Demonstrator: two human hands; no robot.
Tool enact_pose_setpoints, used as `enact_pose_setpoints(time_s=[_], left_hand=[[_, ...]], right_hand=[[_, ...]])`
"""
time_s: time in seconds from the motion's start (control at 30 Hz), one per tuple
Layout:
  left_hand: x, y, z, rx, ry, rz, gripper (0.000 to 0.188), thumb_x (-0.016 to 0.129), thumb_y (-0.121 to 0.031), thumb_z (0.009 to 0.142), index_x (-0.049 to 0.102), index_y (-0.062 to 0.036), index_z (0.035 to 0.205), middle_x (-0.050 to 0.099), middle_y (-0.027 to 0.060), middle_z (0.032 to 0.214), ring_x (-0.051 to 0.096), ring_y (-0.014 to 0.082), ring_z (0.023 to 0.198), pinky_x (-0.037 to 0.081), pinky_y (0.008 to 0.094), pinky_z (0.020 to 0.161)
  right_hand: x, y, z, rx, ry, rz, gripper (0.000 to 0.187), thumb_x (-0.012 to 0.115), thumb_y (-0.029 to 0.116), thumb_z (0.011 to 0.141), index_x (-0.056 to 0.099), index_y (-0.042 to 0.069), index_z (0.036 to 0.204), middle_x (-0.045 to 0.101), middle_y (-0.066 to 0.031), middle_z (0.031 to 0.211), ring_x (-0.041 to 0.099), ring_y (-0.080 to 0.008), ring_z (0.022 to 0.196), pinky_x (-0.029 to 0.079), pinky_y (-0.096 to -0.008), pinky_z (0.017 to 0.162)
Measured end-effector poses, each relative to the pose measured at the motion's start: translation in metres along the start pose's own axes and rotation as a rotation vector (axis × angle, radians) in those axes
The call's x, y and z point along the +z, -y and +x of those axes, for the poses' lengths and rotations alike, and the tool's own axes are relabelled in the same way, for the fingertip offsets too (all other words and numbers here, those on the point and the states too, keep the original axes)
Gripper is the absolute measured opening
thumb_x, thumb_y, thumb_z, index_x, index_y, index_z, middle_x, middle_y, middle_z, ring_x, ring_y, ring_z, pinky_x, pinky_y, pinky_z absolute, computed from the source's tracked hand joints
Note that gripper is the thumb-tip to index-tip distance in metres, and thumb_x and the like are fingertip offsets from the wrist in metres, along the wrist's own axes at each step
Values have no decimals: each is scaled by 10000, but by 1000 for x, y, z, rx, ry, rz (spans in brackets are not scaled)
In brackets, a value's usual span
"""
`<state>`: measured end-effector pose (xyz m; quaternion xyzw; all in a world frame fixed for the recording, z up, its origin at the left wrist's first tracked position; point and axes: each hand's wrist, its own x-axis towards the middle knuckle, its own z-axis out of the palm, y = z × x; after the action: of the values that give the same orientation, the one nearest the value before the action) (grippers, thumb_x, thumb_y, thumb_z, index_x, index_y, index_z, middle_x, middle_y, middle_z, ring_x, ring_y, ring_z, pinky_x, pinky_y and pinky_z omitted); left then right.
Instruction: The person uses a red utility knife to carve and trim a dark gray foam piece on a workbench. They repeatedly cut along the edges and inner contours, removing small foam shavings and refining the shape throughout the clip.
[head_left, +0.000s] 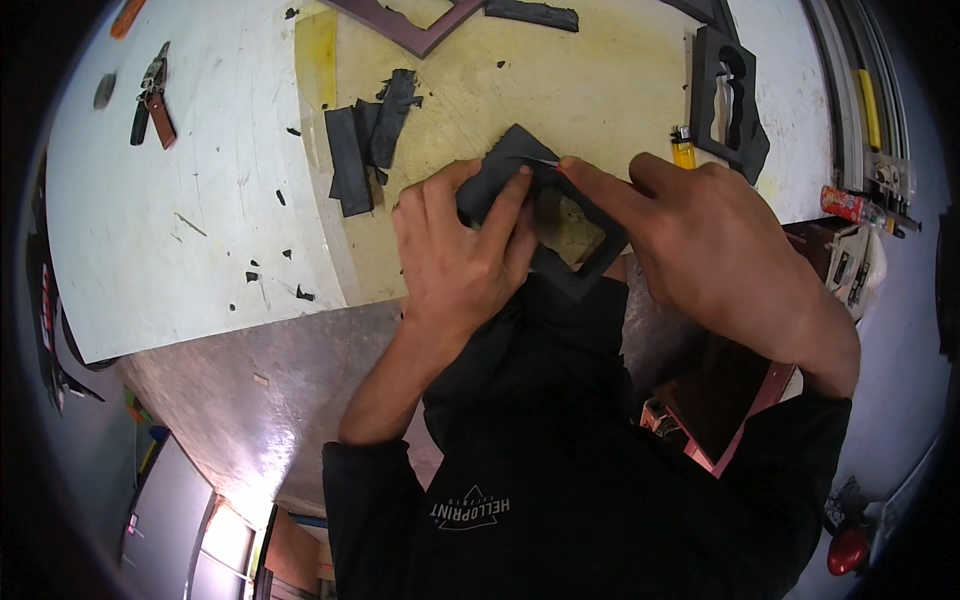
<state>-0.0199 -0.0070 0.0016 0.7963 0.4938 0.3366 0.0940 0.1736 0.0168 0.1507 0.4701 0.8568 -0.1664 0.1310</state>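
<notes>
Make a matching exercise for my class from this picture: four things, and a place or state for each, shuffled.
Things
1. Black frame
2. Yellow lighter
3. Pliers-like tool
4. Dark strips

Places or states
A. On the white surface, at the far left
B. Lying bunched together, some with ragged edges
C. Gripped by the left hand
D. Next to a black cut-out block, at the right

Pairs: 1-C, 2-D, 3-A, 4-B

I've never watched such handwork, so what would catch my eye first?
Probably the left hand, holding a black frame mid-picture, and the right hand with a thin tool at it. Next, perhaps, the yellow lighter just beyond the right hand, then the pliers at the picture's upper left.
</notes>
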Motion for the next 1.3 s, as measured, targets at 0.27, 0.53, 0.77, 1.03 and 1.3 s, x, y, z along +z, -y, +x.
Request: enact_pose_setpoints(time_s=[0.27, 0.53, 0.77, 1.03, 1.3], left_hand=[[2, -6, -6, -83, -1, -41, 409, 834, -222, 733, 745, -149, 1126, 539, 136, 1032, 518, 266, 838, 434, 374, 699], [2, -6, -7, -117, 12, -115, 454, 868, -143, 690, 742, -124, 1125, 529, 139, 1007, 517, 244, 795, 442, 335, 636], [2, -6, -6, -103, -8, -112, 445, 882, -107, 716, 745, -121, 1139, 510, 127, 1012, 506, 204, 761, 439, 303, 613], [0, -19, -15, -175, 51, -54, 460, 874, -216, 705, 738, -132, 1136, 528, 140, 1048, 539, 270, 823, 468, 387, 720], [-7, 6, 2, 66, 175, -78, 501, 855, -251, 722, 701, -94, 1171, 613, 142, 1350, 600, 300, 1212, 426, 473, 1035]], right_hand=[[-5, 0, 10, -52, 16, -8, 648, 722, 3, 704, 605, 76, 1337, 631, -119, 831, 679, -281, 672, 556, -380, 614], [4, 14, 0, -6, 109, -53, 698, 682, -18, 733, 517, 12, 1410, 624, -143, 875, 676, -291, 664, 555, -379, 592], [10, 13, -7, 33, 76, 34, 691, 717, -12, 735, 525, 12, 1398, 632, -147, 873, 669, -296, 660, 558, -397, 602], [8, -2, 1, -10, -50, 70, 584, 782, 218, 796, 600, 56, 1326, 649, -136, 856, 669, -294, 659, 545, -387, 589], [20, 12, -7, 57, -23, 13, 550, 735, 174, 833, 588, 59, 1351, 624, -122, 847, 653, -258, 634, 539, -377, 565]])
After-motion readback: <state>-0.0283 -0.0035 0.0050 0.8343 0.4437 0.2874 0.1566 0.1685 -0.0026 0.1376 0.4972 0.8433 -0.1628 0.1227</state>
